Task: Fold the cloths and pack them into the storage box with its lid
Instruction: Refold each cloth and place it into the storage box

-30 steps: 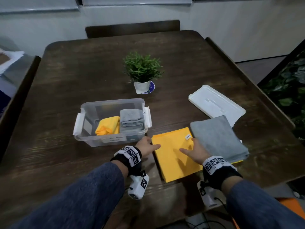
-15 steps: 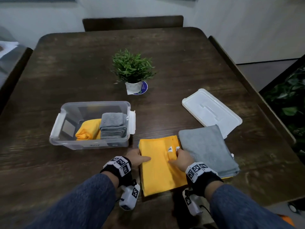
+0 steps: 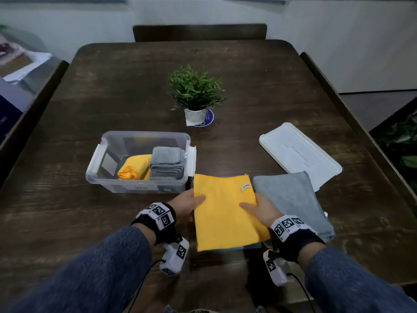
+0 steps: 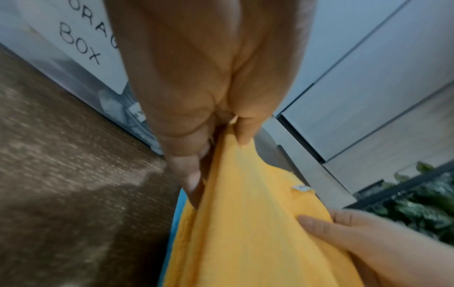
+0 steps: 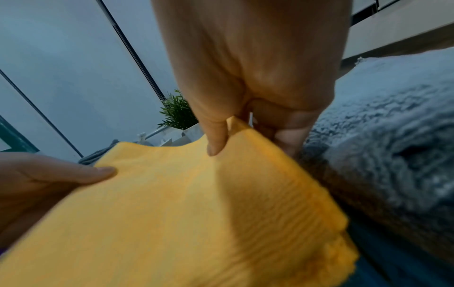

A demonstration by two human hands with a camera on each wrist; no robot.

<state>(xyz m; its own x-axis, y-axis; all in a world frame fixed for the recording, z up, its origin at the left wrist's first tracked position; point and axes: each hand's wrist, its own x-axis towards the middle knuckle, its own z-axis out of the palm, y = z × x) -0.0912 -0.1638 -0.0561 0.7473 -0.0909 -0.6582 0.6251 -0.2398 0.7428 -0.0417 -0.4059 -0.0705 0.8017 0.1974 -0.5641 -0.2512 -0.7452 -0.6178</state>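
A folded yellow cloth (image 3: 223, 211) is held near the table's front edge. My left hand (image 3: 191, 203) pinches its left edge, thumb on top, fingers underneath (image 4: 194, 174). My right hand (image 3: 259, 208) pinches its right edge the same way, thumb (image 5: 216, 139) on top. A blue cloth (image 3: 252, 246) peeks out beneath it. A grey cloth (image 3: 291, 199) lies flat to the right. The clear storage box (image 3: 112, 177) to the left holds a folded yellow cloth (image 3: 135, 168) and a folded grey cloth (image 3: 167, 163). The white lid (image 3: 297, 152) lies at the right, partly under the grey cloth.
A small potted plant (image 3: 196, 93) stands at the table's middle, behind the box. Chair backs line the far side (image 3: 198, 32) and both flanks of the dark wooden table (image 3: 248, 86). Leafy plants (image 3: 404, 141) stand off the right side.
Both hands went from resting on the yellow cloth to pinching its side edges. The cloth now sits slightly lifted and squared between them. The head view shifted.
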